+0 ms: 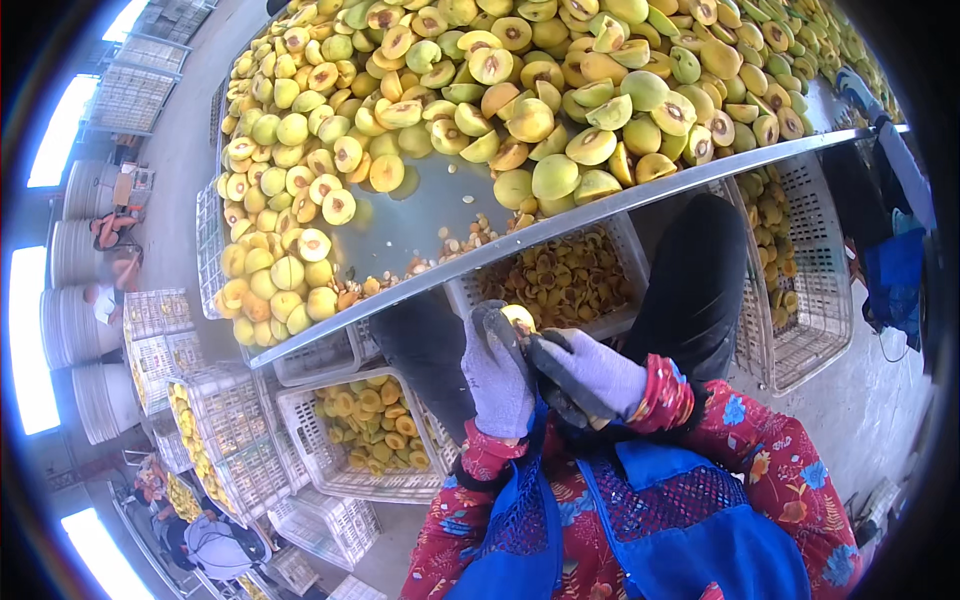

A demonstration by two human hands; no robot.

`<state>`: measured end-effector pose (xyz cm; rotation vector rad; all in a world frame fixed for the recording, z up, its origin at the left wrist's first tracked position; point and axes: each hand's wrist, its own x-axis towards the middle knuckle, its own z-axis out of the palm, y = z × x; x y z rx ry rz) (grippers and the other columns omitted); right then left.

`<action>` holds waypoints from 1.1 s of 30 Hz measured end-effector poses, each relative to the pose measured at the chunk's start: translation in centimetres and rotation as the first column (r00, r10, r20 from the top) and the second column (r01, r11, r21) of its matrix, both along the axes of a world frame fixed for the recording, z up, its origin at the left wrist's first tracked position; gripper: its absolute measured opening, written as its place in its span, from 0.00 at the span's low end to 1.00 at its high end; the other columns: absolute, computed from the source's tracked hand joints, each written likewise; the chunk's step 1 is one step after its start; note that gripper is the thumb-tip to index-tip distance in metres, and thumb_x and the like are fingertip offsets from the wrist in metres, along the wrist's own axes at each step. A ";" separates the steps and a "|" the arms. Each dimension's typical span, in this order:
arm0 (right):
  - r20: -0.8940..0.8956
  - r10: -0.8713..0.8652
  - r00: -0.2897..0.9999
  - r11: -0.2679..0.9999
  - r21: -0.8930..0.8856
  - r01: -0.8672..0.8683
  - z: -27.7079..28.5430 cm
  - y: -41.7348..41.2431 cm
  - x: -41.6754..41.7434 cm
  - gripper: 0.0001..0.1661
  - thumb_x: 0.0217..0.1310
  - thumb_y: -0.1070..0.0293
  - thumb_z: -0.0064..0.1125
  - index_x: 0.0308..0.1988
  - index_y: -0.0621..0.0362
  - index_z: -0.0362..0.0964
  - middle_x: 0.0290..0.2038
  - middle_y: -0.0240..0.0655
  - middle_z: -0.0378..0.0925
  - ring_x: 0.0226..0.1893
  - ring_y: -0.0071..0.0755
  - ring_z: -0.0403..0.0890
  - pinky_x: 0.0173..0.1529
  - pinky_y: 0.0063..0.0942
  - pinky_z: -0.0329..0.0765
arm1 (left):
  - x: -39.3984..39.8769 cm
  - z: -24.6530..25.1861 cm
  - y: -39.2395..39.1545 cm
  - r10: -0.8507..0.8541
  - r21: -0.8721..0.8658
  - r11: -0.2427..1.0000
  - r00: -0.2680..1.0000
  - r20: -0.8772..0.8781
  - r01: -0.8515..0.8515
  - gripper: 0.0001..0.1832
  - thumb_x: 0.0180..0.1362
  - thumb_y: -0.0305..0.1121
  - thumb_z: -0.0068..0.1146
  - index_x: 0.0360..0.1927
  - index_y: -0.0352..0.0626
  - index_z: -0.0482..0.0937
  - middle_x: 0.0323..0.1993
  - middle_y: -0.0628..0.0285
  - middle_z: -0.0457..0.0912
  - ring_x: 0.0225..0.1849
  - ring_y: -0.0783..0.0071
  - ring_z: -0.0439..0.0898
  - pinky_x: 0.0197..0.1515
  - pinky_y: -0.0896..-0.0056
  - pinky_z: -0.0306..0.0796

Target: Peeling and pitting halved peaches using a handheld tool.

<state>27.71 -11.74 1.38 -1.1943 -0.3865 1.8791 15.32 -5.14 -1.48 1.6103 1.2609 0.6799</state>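
Observation:
My left hand point(501, 367), in a grey glove with a dark coated palm, is shut on a halved yellow fruit point(518, 318). Against that fruit lie the dark fingertips of my right hand point(589, 375), gloved the same way. A light-coloured end, perhaps a tool handle, shows under the right palm; most of it is hidden. Both hands are over my lap, just below the metal table edge point(450, 262). On the table is a large heap of halved yellow-green stone fruit point(525, 112), with loose pits and kernels point(472, 236) near the edge.
Under the table, between my knees, a plastic crate point(637, 262) holds brownish fruit pieces. A white crate of halves point(300, 442) stands at left, near stacked crates point(232, 427); another crate point(814, 300) is at right. A co-worker's gloved hand point(859, 90) is at the table's right end.

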 end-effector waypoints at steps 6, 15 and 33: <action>-0.671 -0.132 0.729 0.987 -0.160 0.031 -2.1 -1.1 0.9 0.24 0.69 0.44 0.42 0.32 0.54 0.65 0.16 0.27 0.64 0.11 0.21 0.66 0.14 0.20 0.63 | 0.1 -1.1 -0.2 -0.124 0.277 0.951 0.990 -0.074 0.139 0.17 0.71 0.40 0.38 0.49 0.36 0.72 0.39 0.53 0.78 0.40 0.65 0.78 0.46 0.67 0.70; -0.701 -0.153 0.697 0.973 -0.230 -0.018 -4.5 -2.1 0.7 0.20 0.68 0.44 0.43 0.35 0.48 0.65 0.15 0.26 0.62 0.09 0.19 0.63 0.11 0.18 0.59 | -0.7 -1.6 -0.2 -0.244 0.100 0.960 0.955 -0.168 0.263 0.17 0.68 0.36 0.40 0.53 0.36 0.69 0.42 0.41 0.78 0.45 0.41 0.78 0.45 0.53 0.71; -0.556 -0.096 0.825 0.995 -0.050 0.082 -4.8 -4.1 0.3 0.19 0.69 0.45 0.43 0.35 0.47 0.68 0.16 0.22 0.64 0.11 0.16 0.64 0.12 0.19 0.62 | -0.7 -1.8 -1.5 -0.295 0.287 0.872 0.894 -0.337 0.396 0.17 0.67 0.35 0.40 0.51 0.33 0.72 0.40 0.41 0.79 0.42 0.42 0.78 0.44 0.53 0.72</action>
